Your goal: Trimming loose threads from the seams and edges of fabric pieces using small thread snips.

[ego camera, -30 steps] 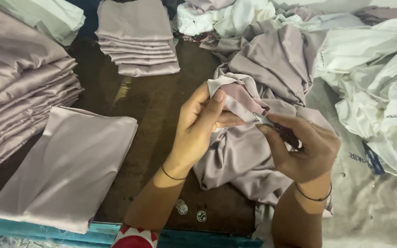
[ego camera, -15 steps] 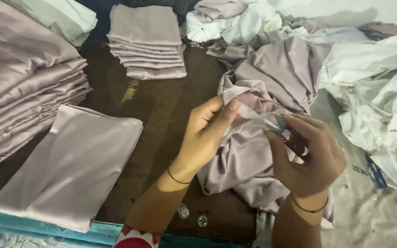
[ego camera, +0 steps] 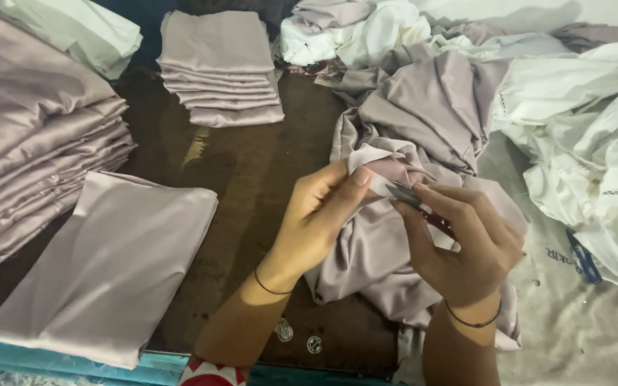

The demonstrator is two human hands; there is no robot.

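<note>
While the left hand pinches up a corner of the mauve satin cloth, the right hand comes in with a small pair of snips, metal tip aimed right at the pinched bit. So the step looks like trimming a loose thread or tidying a seam end, though the thread itself is too small to make out.

Grip-wise: left thumb and fingers are closed together on the fabric fold, holding it raised off the dark wooden table. Right fingers are wrapped around the snips, clamped on the handle. Whether the blades are open or closed I honestly can't tell, they're mostly hidden by the fingers.

The cloth being worked sits at the middle-right of the table, bunched up under both hands, and it trails back into a bigger heap of the same mauve stuff, with a pile of white fabric to the right.

On the left there's one folded piece lying flat near the table edge, a tall folded stack beside it, and a smaller neat stack at the far side.

My guess is the next move needs the left pinch kept taut and steady, with the tip going in close to the cloth without nicking the satin.
</note>
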